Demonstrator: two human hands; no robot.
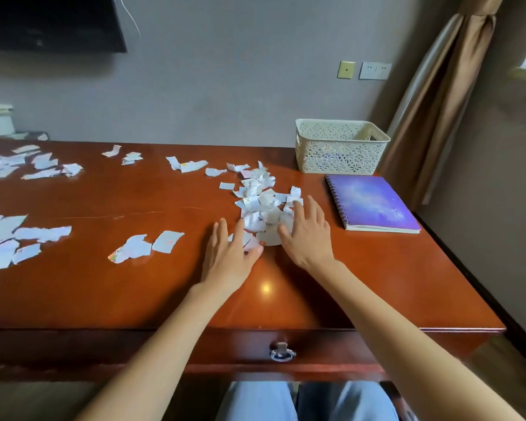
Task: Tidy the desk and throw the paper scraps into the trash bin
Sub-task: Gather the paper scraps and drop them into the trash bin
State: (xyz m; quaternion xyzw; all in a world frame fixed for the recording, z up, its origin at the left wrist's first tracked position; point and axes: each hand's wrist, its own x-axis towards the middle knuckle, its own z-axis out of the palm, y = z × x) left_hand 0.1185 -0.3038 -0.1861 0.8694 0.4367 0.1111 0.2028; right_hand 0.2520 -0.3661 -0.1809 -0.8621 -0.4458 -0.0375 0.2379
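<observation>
While the left hand and right hand both lie released, fingers straight, flat on the desk, the scrap pile sits between them, long axis running toward 12 o'clock, right hand further in, lattice basket beyond at 1 o'clock.

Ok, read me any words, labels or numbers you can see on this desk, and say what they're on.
Nothing here can be read.
Paper scraps: coloured marks, too small and blurred to read.
Notebook: faint pale marks on the purple cover, not legible.
Basket: no label shows.
</observation>
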